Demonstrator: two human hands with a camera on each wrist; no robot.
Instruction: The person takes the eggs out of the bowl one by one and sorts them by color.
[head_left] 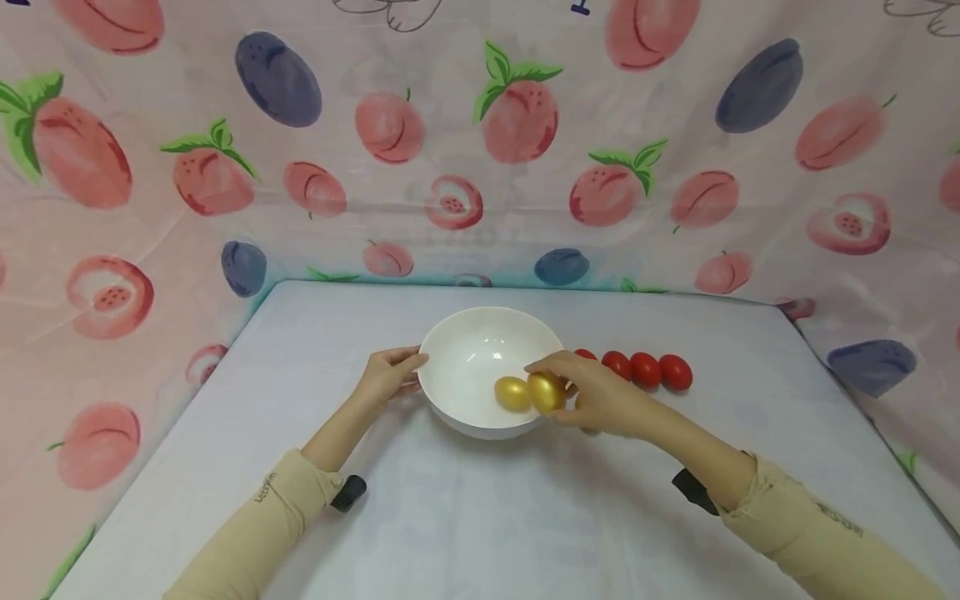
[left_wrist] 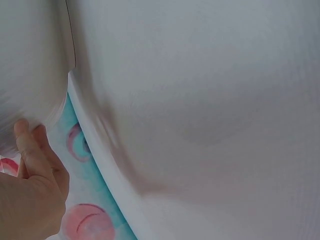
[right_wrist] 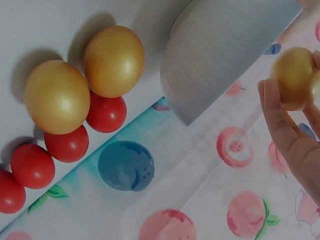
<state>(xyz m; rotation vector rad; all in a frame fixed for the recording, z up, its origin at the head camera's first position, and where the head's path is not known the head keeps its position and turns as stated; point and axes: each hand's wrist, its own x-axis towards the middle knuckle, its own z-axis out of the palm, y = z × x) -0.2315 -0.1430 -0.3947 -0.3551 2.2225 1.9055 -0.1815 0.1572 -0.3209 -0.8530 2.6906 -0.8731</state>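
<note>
A white bowl (head_left: 480, 350) stands on the table, and my left hand (head_left: 386, 375) grips its left rim, thumb on the rim and fingers beneath. In the left wrist view the same hand (left_wrist: 37, 175) holds the bowl's edge (left_wrist: 35, 65). My right hand (head_left: 600, 396) pinches a golden egg (head_left: 546, 392) over the bowl's right rim. A second golden egg (head_left: 512, 393) appears within the bowl, beside the held one. In the right wrist view the fingers hold the golden egg (right_wrist: 294, 77) beyond the bowl (right_wrist: 225, 55).
Right of the bowl, several red eggs (head_left: 645, 370) lie in a row on the white-covered table (head_left: 465, 517). Two golden eggs (right_wrist: 57, 97) rest against the red ones, mostly hidden by my right hand in the head view. A fruit-print cloth (head_left: 450, 125) hangs behind.
</note>
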